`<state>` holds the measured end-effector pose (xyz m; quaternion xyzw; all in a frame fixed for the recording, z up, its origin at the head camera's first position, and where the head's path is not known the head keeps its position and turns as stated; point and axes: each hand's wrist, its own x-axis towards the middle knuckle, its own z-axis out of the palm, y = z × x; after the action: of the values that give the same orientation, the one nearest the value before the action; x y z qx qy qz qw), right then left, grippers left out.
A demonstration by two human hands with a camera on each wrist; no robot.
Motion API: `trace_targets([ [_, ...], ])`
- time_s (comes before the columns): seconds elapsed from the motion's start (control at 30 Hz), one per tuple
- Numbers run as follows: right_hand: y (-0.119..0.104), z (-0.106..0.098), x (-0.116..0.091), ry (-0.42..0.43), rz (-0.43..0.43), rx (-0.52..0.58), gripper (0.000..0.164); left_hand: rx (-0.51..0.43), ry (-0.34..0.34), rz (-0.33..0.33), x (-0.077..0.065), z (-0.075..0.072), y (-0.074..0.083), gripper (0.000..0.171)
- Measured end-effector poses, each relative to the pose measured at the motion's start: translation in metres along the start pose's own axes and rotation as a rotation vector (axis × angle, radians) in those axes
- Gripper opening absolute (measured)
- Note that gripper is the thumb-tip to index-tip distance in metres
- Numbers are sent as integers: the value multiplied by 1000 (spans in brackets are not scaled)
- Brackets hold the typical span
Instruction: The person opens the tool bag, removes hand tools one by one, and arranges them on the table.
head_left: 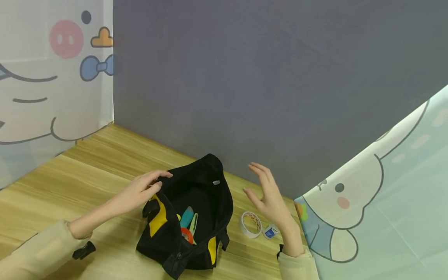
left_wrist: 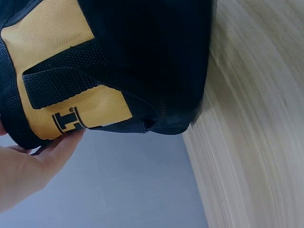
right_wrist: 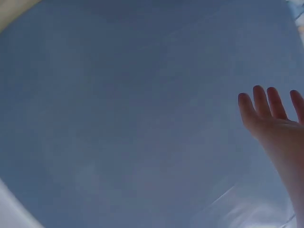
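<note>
A black and yellow fabric tool bag stands with its zipped top gaping. Inside it lie a teal-handled item, a slim pale green item and a red-orange ring. My left hand is at the bag's left rim, thumb outside against the yellow panel, fingers over the inner edge. To the right of the bag, my right hand is raised with fingers spread, holding nothing. The right wrist view shows that same hand against the grey wall.
Between the bag and my right forearm, a white tape roll lies on the wooden table. Beside it is a small white and blue container. A grey wall rises behind, with cartoon-printed sheets at the sides.
</note>
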<state>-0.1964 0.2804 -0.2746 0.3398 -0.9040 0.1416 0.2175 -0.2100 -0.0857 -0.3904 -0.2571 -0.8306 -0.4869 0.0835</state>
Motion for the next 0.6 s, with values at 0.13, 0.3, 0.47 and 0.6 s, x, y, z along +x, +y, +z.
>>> trace_targets([
  [0.13,-24,15,21,-96,-116,-5,61,-5,-3,3,0,0,0,32],
  [0.3,-47,42,36,-226,-261,-50,48,8,3,1,-1,-1,1,32],
  [0.47,-70,71,39,-560,-287,-153,36,7,4,3,0,-2,2,32],
  [0.6,-85,95,37,-851,-212,-244,40,-7,-1,12,-1,0,2,31],
])
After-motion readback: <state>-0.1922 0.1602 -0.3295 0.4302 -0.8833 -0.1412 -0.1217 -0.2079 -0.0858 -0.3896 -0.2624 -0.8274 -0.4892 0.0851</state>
